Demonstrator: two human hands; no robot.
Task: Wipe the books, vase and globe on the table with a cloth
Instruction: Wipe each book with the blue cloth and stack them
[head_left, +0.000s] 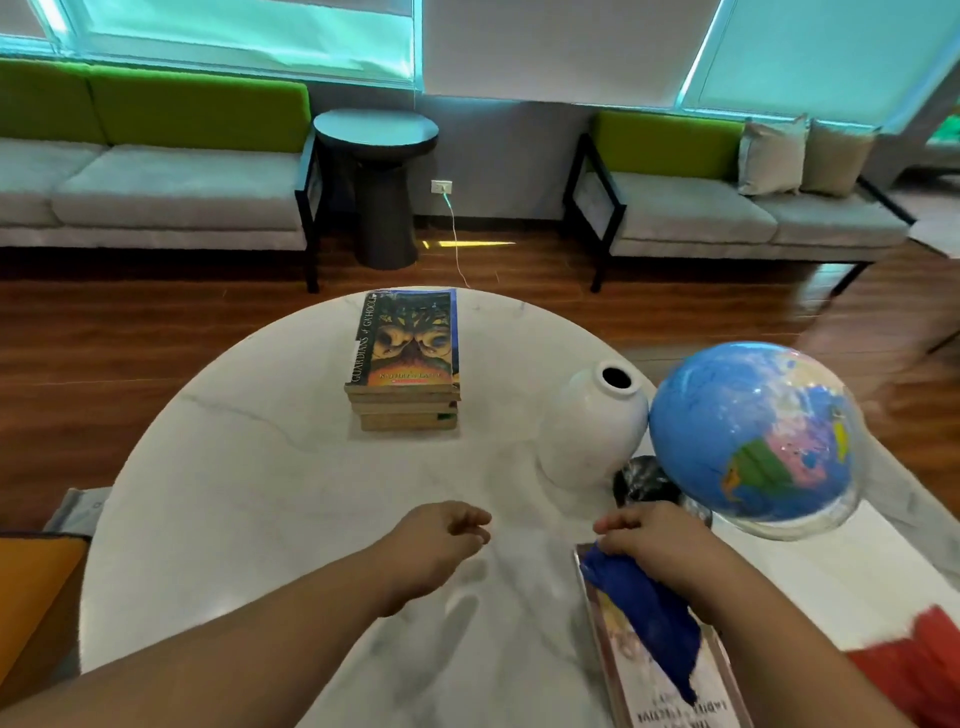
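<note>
A stack of books (404, 358) lies at the far middle of the round white marble table (260, 467). To its right stands a white vase (592, 426), touching a blue globe (753, 431) on a dark base. One more book (670, 675) lies flat at the near right. My right hand (649, 540) holds a blue cloth (649, 618) on top of that book. My left hand (441, 540) hovers over the bare table left of it, fingers loosely curled, holding nothing.
Grey and green sofas (156, 182) line the far wall, with a dark round side table (376, 156) between them. A wood floor surrounds the table. An orange cushion (36, 577) sits at the near left.
</note>
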